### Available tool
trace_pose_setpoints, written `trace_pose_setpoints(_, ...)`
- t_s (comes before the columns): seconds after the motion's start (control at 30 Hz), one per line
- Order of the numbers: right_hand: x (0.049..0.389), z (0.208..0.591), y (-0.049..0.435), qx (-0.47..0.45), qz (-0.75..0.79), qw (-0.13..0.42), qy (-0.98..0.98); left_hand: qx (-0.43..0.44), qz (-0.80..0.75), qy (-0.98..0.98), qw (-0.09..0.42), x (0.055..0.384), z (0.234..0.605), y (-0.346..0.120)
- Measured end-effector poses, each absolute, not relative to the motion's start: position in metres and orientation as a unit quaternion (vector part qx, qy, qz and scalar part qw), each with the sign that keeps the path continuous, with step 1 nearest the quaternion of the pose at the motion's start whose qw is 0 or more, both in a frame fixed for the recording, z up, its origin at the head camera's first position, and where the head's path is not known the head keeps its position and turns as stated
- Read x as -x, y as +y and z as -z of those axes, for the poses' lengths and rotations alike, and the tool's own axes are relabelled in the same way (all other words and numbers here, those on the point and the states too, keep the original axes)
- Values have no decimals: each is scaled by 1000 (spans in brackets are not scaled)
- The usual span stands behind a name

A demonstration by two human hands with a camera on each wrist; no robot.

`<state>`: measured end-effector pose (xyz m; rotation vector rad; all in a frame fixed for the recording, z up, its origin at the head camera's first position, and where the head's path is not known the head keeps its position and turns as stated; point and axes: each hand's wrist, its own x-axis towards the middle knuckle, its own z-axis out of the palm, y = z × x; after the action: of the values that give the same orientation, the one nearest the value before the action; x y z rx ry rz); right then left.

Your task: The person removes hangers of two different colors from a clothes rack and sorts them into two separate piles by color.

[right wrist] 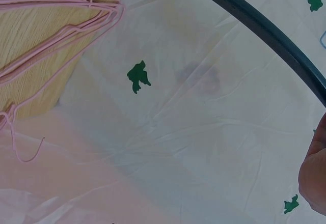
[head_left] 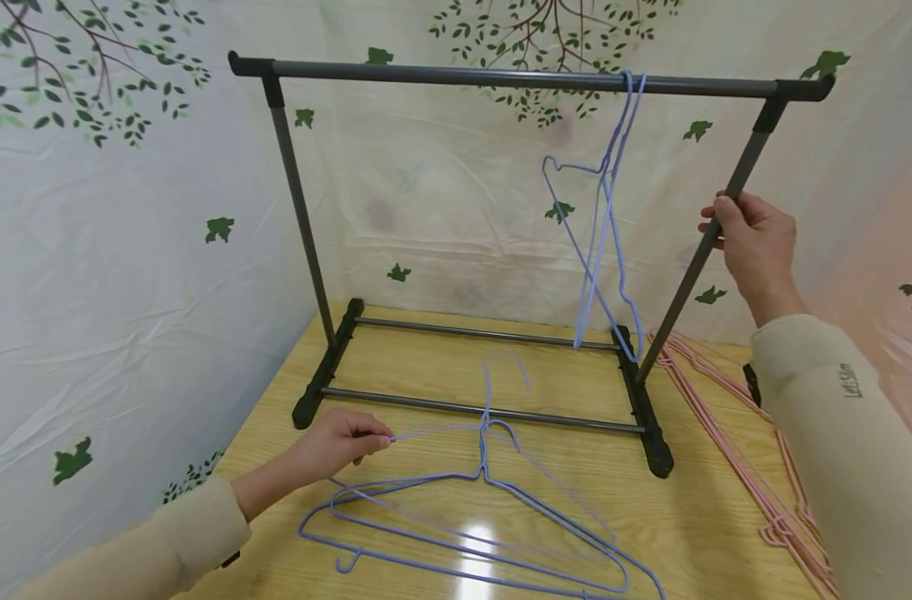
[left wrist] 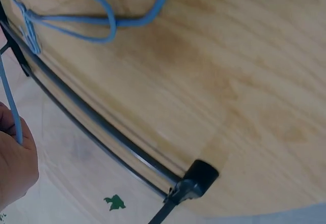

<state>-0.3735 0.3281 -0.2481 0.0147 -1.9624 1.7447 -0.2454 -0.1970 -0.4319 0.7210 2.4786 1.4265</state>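
My left hand [head_left: 336, 450] pinches one end of a blue wire hanger [left wrist: 15, 122], whose outline is blurred in the head view. Beneath it, several blue hangers [head_left: 456, 477] lie overlapped on the wooden table, hooks pointing toward the rack. With fingers and thumb around it, my right hand [head_left: 759, 242] grips the right post [head_left: 741, 167] of a dark metal garment rack. From the rack's top bar [head_left: 456, 77] hang a few blue hangers [head_left: 610, 183], bunched toward the right. The right wrist view shows only part of that hand, at its edge.
Pink hangers [right wrist: 51, 1] are piled on the table to the right of the rack. Two low crossbars [head_left: 456, 405] join the rack's black feet [head_left: 657, 454]. A pale cloth [head_left: 441, 208] with green leaf prints stands behind and beside the table.
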Motion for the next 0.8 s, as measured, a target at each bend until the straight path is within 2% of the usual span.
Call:
trace_pose_setpoints(0.2,374,248,329,2,-643,253,-723,-204,-492,835,136,241,447,-193)
trace_pose_setpoints(0.37,375,248,329,5,-640,253,-725,-181,-492,841,138,239,461,-192)
trace_pose_setpoints(0.53,375,248,329,3,-636,256,-728,-187,-478,849,124,232,474,-189)
trace_pose_setpoints(0.8,375,248,329,1,-649,250,-718,-275,-396,874,64,225,488,-188)
